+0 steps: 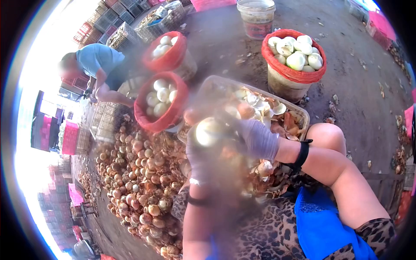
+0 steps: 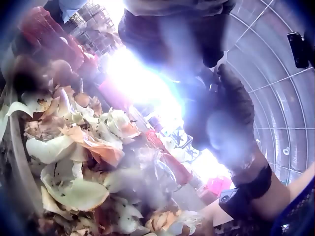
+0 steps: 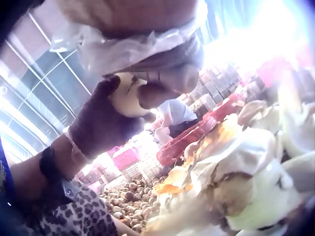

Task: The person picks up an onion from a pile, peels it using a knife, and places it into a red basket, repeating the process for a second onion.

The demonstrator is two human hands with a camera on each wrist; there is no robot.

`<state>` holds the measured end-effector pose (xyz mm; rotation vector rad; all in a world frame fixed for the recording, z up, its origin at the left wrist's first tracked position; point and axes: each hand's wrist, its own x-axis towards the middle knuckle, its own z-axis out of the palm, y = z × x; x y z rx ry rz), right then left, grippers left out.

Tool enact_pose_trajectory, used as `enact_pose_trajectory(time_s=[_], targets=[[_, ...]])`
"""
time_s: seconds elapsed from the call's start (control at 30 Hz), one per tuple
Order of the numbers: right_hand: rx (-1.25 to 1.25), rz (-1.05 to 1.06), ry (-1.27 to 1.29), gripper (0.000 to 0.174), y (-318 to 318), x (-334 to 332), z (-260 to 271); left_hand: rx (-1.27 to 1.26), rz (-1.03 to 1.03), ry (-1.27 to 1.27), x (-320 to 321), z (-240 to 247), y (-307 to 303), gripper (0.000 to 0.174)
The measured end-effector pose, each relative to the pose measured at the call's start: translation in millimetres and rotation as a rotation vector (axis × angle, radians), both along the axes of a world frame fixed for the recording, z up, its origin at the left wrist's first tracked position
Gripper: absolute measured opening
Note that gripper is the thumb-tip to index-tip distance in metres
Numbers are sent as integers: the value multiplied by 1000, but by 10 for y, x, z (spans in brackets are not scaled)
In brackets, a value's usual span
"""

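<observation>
A pale peeled-looking onion (image 1: 208, 131) is up in front of me over the crate, partly blurred by a smear on the head camera. My gloved left hand (image 3: 101, 120) grips it from below, fingers around its side in the right wrist view. On its other side my gloved right hand (image 3: 152, 61) has its thumb and curled fingers right at the onion. Seen from the head, the right hand (image 1: 262, 141) is close beside the left hand (image 1: 195, 162). Beneath both hands stands a plastic crate (image 1: 305, 117) with onion skins (image 2: 74, 184) heaped in it.
A large heap of unpeeled onions (image 1: 138, 173) lies to the left. White peeled onions fill a red-lined bucket (image 1: 290, 82) ahead and two more red-lined buckets (image 1: 162, 104) at front left. Another person (image 1: 97, 65) bends beside stacked crates. A white lidded bucket (image 1: 256, 19) stands farther off.
</observation>
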<state>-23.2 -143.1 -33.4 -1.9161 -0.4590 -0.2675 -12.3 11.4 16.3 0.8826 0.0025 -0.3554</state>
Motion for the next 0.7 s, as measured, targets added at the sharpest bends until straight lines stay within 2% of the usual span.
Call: enact_pose_trajectory(time_s=[0.03, 0.07, 0.17, 0.23, 0.3, 0.37, 0.5, 0.57, 0.6, 0.7], targets=[[-9, 49, -4, 61, 2, 30, -67, -20, 7, 25, 9, -40, 31, 50], [-18, 98, -7, 62, 4, 61, -134, 120, 61, -42, 22, -114, 58, 49], [-73, 175, -16, 61, -16, 125, -161, 333, 58, -135, 42, -171, 163, 43], [-235, 122, -89, 57, -67, 66, -17, 756, 105, -376, 25, -281, 229, 44], [-397, 67, -164, 53, -117, 3, 187, 705, 83, -339, 51, -350, 253, 48], [-394, 46, -164, 50, -143, -10, 212, 687, 57, -304, 53, -340, 244, 51], [-86, 47, -108, 47, -255, 147, -129, 668, -9, -294, -35, -87, 187, 58], [-37, -15, 49, 46, -380, 304, -284, 592, -32, -299, -91, 26, 159, 62], [-57, -71, 212, 45, -452, 376, -334, 534, -38, -295, -119, 69, 157, 64], [-469, -130, 262, 54, -403, 205, 113, 466, -23, -235, -97, 114, 170, 70]])
